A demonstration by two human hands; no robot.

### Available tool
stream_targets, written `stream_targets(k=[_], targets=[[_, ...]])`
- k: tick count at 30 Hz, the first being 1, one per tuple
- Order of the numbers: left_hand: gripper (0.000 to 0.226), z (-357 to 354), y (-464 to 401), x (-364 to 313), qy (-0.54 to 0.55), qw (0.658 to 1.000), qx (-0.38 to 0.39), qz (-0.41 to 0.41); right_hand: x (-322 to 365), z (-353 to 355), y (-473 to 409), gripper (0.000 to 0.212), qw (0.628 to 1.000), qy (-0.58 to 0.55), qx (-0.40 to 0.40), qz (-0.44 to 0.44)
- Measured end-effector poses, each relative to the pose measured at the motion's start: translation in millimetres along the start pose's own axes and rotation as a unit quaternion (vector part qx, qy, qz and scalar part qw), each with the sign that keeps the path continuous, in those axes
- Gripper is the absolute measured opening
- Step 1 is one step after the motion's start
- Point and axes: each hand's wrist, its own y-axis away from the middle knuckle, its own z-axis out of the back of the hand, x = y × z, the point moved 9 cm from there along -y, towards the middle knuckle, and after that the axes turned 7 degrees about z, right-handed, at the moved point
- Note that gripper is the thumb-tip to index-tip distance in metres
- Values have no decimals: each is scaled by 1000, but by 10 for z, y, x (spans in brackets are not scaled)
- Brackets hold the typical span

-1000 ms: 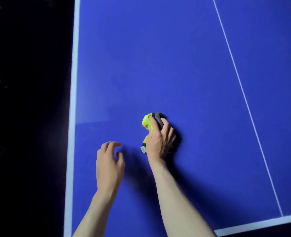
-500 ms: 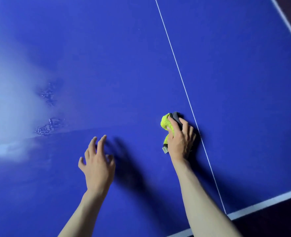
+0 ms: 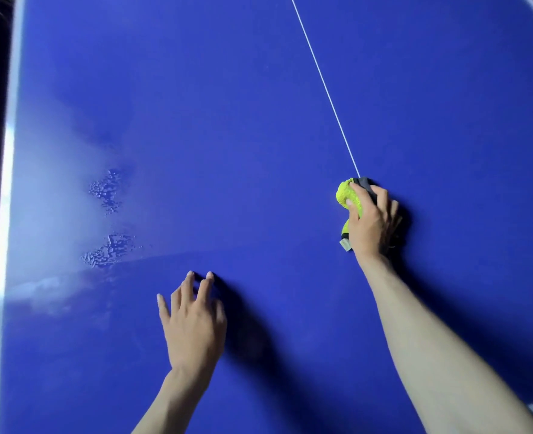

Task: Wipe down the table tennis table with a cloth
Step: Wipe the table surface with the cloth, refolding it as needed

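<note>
While your right arm reaches forward across the blue worktop (image 3: 259, 120), your right hand (image 3: 372, 225) lies knuckles-up on the bunched yellow-green and grey cloth (image 3: 346, 195), fingers curled round it and pressing it down right at the near end of the thin white centre line (image 3: 323, 83). Your left hand (image 3: 193, 321) is stretched out nearer the left side, palm down, fingers straight and slightly spread, holding nothing; its fingertips (image 3: 209, 275) look to be touching the surface, though that is hard to tell. Most of the cloth is hidden under your right hand, with only a lump and a small tag showing. Two wet patches (image 3: 108, 223) lie towards the white left edge (image 3: 3, 214). Both forearms are cut off at the bottom.
</note>
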Motion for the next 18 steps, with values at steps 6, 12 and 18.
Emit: stream_targets(k=[6, 12, 18], targets=[[32, 214, -199, 269, 90, 993, 38, -60, 783, -250, 355, 43, 1000, 22, 15, 1], [32, 667, -416, 1252, 168, 985, 23, -39, 2023, -530, 943, 43, 999, 24, 26, 9], [26, 975, -746, 2807, 240, 970, 36, 24, 3396, -792, 1618, 39, 999, 14, 40, 26]])
